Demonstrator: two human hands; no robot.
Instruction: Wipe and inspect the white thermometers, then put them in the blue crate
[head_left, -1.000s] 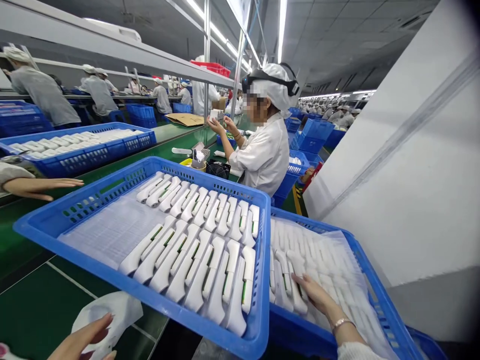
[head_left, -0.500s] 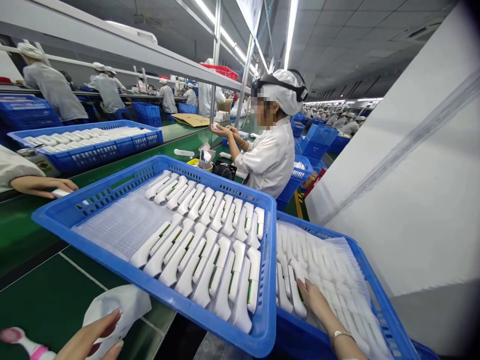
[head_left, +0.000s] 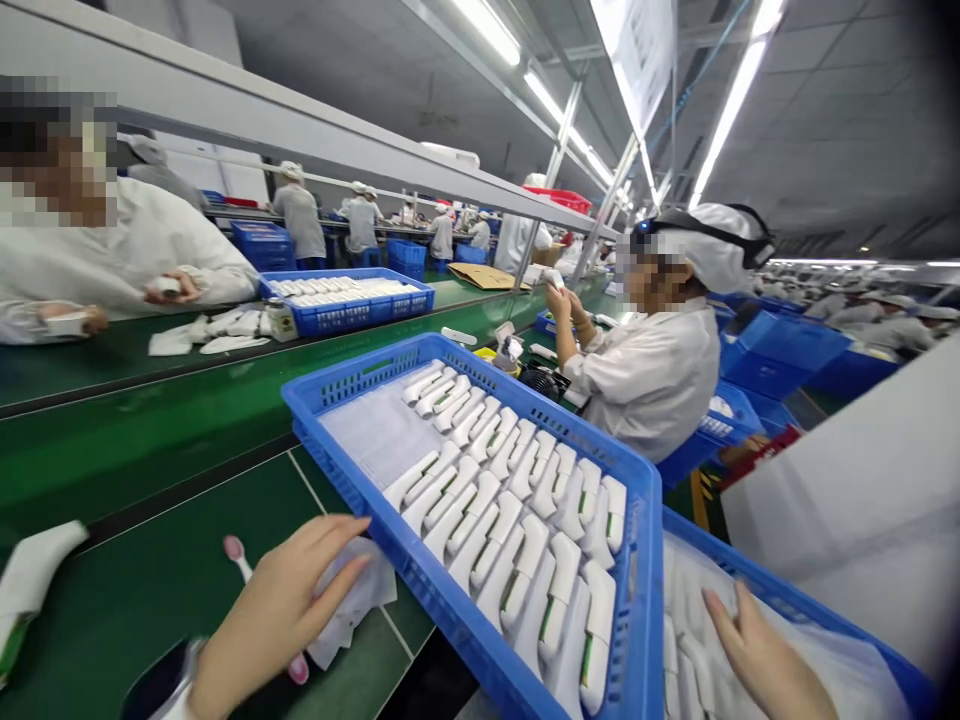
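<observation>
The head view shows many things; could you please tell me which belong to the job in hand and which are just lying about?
Seemingly part of the work:
crumpled white sheet, at the left hand
near blue tray with white parts
second blue tray, below the right hand

Seemingly just lying about:
brown cardboard
red bin

Factory assembly hall, white-clad workers point(head_left: 652, 370), long green benches point(head_left: 150, 420), blue crates point(head_left: 651, 560), overhead strip lights point(head_left: 487, 30)

The blue crate point(head_left: 649, 560) looks smooth plastic, the white casings point(head_left: 489, 495) matt plastic, the green worktop point(head_left: 187, 410) glossy.
</observation>
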